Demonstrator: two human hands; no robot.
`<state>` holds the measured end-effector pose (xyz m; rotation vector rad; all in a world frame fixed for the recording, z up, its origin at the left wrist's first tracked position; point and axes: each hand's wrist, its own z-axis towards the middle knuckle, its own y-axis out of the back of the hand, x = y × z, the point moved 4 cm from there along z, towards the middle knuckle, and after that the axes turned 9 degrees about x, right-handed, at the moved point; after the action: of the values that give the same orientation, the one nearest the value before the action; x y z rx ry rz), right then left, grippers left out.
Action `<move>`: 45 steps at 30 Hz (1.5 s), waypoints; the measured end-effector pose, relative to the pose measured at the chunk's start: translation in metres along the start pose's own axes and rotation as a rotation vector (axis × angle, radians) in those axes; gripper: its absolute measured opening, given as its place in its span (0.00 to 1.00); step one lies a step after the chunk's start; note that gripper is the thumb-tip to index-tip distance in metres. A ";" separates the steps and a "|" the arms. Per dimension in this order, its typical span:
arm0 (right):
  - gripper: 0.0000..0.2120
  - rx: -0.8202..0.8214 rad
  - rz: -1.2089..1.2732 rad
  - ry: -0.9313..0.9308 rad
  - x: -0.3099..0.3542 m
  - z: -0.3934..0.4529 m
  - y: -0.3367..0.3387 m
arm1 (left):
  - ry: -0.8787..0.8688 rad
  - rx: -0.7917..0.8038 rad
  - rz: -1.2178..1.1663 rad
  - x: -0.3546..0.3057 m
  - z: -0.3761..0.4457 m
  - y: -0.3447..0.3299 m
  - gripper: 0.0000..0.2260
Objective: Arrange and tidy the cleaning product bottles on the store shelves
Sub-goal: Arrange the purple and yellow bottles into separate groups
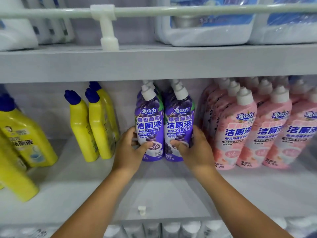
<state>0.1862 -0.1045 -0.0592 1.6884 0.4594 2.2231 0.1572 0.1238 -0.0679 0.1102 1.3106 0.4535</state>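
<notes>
Two rows of purple toilet-cleaner bottles with white caps stand upright side by side at the middle of the white shelf (154, 189). My left hand (132, 150) grips the front bottle of the left purple row (149, 122), thumb across its label. My right hand (193, 148) grips the front bottle of the right purple row (179, 122) the same way. More purple bottles stand behind each, mostly hidden.
Yellow bottles with blue caps (92, 124) stand left of the purple ones, larger yellow bottles (22, 140) at far left. Several pink bottles (253, 131) crowd the right. White detergent jugs (205, 28) sit on the upper shelf behind a rail (154, 12). Bare shelf lies in front.
</notes>
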 end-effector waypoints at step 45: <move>0.06 -0.042 0.595 0.147 0.078 -0.066 -0.081 | 0.034 -0.483 -0.253 -0.006 -0.058 0.117 0.04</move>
<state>0.1067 -0.0020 -0.0434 1.8179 -0.0809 2.7513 0.0709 0.2174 -0.0397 -0.4627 1.1955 0.5427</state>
